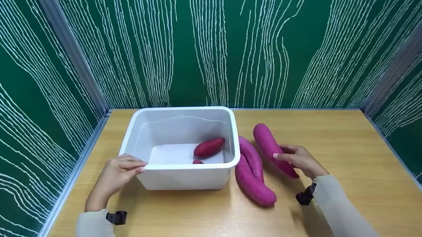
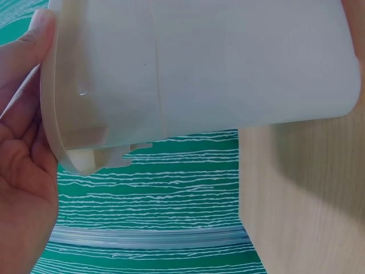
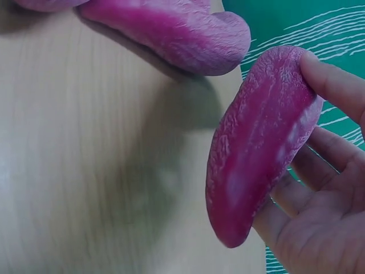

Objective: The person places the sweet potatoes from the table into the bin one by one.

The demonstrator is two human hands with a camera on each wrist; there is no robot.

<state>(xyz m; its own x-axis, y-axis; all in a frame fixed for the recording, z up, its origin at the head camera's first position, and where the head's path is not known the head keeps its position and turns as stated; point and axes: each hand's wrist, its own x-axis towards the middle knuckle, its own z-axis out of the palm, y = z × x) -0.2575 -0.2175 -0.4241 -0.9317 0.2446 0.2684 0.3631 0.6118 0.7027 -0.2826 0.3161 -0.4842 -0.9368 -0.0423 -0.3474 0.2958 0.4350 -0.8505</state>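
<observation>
My left hand pinches the near-left corner of the rim of a white plastic bin, thumb and fingers on its edge. Inside the bin lies a dark red sweet potato; the tip of another red piece shows behind the near wall, the rest hidden. With thumb and fingers on either side, my right hand holds a long magenta sweet potato near its lower end. In the right wrist view its shadow falls on the wood apart from it.
Between bin and right hand, two long magenta sweet potatoes lie against each other on the wooden table, close beside the bin's right wall. Green panels with white wavy lines and metal posts enclose the table's back and sides.
</observation>
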